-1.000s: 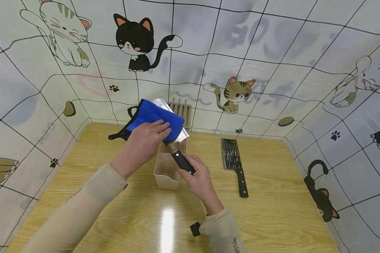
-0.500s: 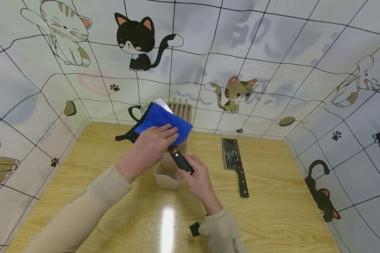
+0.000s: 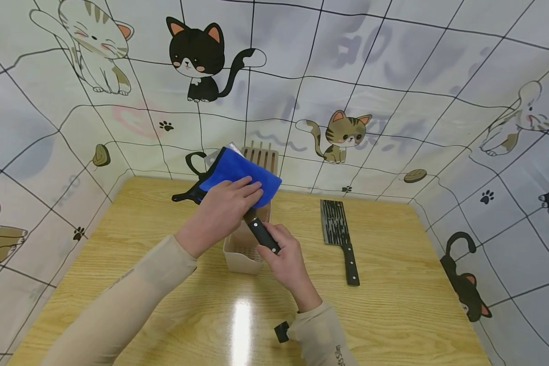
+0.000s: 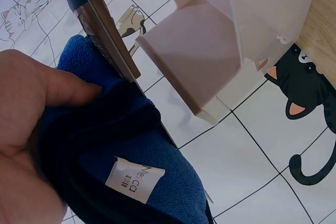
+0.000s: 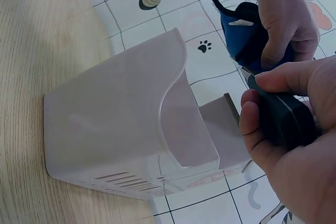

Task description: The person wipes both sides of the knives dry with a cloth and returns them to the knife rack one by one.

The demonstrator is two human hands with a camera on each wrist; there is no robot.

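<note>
My right hand [image 3: 285, 259] grips the black riveted handle [image 3: 263, 235] of a kitchen knife, held with its blade pointing up and left. Most of the blade is hidden under a blue cloth [image 3: 231, 170] with black trim; a shiny bit of it shows past the cloth's upper edge. My left hand [image 3: 231, 203] holds the cloth folded over the blade, fingers on top. In the left wrist view the thumb [image 4: 68, 85] presses the cloth [image 4: 173, 182] from the other side, near a white label [image 4: 135, 179]. A beige knife holder [image 3: 242, 264] stands below the knife.
A black-and-silver patterned cleaver [image 3: 334, 223] lies on the wooden table [image 3: 393, 305] to the right. The holder's slotted back part [image 3: 267, 161] rises near the wall. A cat-print tile sheet [image 3: 274, 96] covers the walls behind and at both sides.
My left hand and the cloth have slid right and slightly down along the blade toward the handle, covering more of the blade near it. My right hand has stayed nearly still.
</note>
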